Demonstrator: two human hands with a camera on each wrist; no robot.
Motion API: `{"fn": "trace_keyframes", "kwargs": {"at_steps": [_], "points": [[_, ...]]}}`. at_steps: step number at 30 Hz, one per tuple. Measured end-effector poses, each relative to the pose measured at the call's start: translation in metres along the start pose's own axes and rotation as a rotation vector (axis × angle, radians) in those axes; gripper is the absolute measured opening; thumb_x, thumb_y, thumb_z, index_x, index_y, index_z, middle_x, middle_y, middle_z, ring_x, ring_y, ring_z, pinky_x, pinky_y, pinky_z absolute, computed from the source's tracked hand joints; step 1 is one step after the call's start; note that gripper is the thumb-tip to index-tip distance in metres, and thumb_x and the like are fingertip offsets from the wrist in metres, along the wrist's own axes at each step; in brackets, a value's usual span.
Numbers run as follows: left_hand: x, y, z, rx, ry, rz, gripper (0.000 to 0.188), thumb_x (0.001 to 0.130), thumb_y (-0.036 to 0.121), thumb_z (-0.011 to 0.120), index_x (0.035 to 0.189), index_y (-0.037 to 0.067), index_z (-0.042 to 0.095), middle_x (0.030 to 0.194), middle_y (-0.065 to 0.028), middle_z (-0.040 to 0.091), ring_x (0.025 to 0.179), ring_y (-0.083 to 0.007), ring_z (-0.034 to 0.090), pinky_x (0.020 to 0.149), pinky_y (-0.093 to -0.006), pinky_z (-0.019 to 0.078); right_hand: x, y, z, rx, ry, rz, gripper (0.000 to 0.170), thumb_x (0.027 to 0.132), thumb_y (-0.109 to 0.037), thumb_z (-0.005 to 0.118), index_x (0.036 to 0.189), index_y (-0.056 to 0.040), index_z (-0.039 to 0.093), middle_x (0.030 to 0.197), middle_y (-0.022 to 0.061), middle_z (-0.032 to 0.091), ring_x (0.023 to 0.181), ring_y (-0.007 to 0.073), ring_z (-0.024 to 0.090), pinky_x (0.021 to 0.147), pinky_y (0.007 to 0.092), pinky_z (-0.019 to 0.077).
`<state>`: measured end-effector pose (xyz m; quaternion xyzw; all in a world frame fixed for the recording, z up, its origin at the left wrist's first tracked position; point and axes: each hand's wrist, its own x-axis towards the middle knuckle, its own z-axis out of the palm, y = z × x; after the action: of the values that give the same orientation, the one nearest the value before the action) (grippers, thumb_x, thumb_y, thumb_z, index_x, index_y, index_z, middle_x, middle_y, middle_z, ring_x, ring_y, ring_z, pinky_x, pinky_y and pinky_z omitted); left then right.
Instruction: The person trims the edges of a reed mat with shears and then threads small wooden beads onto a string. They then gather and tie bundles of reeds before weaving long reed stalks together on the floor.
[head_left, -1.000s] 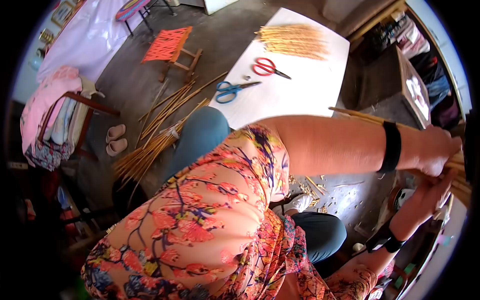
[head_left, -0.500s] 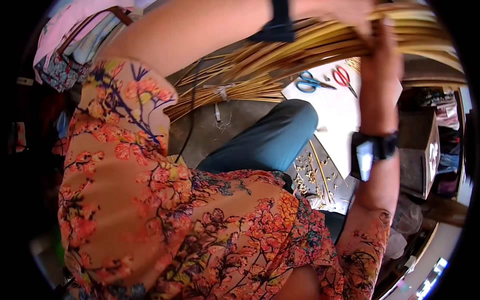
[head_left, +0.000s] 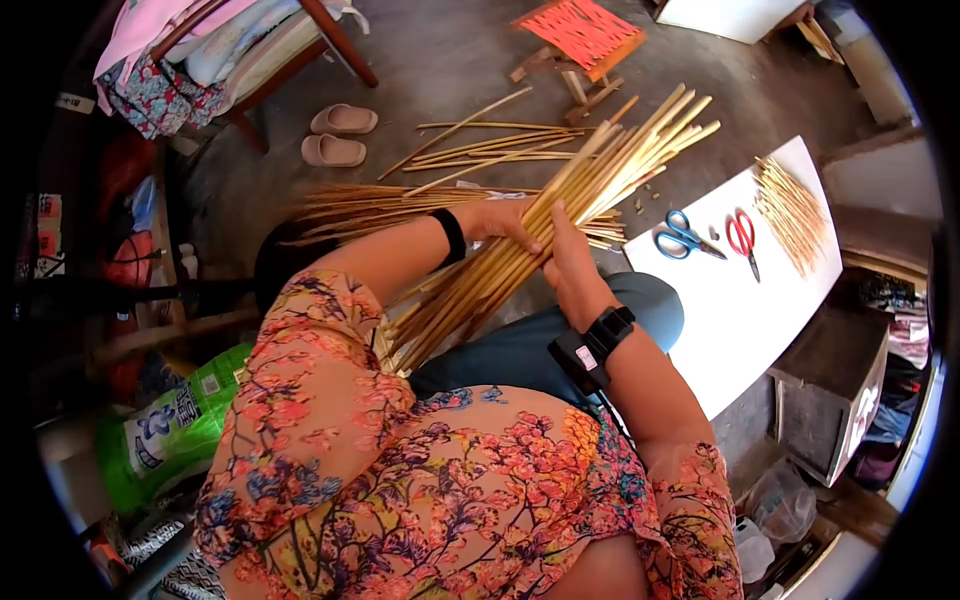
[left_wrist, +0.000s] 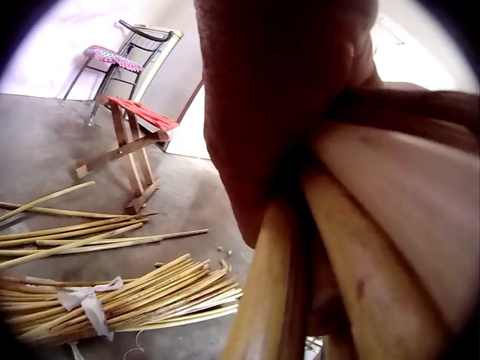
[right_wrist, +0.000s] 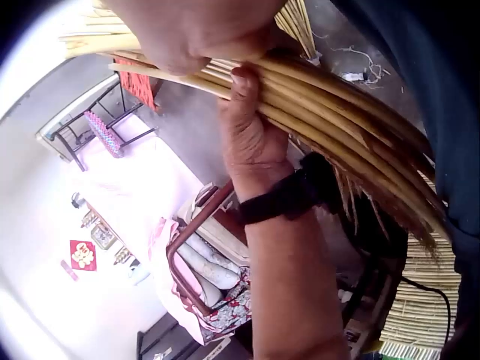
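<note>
L hand [head_left: 500, 220] & R hand [head_left: 575, 262] are both gripping a bundle of long stalks [head_left: 505, 280], approx. mid-length, just beside each other; fingers of each are closing round the stalks, L thumb pressing against them in the R wrist view. Bundle is slanting in front of the torso, one end reaching down near the L sleeve [head_left: 340, 315], the pale ends fanning out at upper R, above the floor [head_left: 440, 60].

On the floor beyond, a 2nd bundle [left_wrist: 150, 304] is lying w/ a white strip [left_wrist: 90, 306] wrapping it; loose stalks [head_left: 500, 145] are lying near it, slippers [head_left: 340, 135] resting off to the L. A stool w/ orange-red seat [head_left: 580, 35] is standing farther fwd.

To the R, the white counter [head_left: 720, 340] is carrying blue-handled scissors [head_left: 680, 238], red-handled scissors [head_left: 742, 235] just beside them, & a pile of short stalks [head_left: 795, 215] lying past the red pair. A green pkg. [head_left: 200, 420] w/ printed label is sitting on the L, near the sleeve.
</note>
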<state>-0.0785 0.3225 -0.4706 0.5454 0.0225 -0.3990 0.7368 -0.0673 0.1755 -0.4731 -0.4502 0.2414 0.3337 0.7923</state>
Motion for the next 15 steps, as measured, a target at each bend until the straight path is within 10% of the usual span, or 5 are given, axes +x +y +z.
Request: {"fn": "trace_keyframes", "kwargs": {"at_steps": [15], "points": [[0.026, 0.001, -0.041, -0.026, -0.049, -0.094, 0.052, 0.067, 0.01, 0.075, 0.113, 0.005, 0.051, 0.1, -0.0095, 0.061, 0.091, -0.0191, 0.059, 0.079, -0.0333, 0.048, 0.03, -0.002, 0.0, -0.041, -0.043, 0.099, 0.055, 0.09, -0.042, 0.046, 0.124, 0.0007, 0.039, 0.118, 0.0172, 0.049, 0.102, 0.0288, 0.052, 0.083, 0.0452, 0.0451]]}}
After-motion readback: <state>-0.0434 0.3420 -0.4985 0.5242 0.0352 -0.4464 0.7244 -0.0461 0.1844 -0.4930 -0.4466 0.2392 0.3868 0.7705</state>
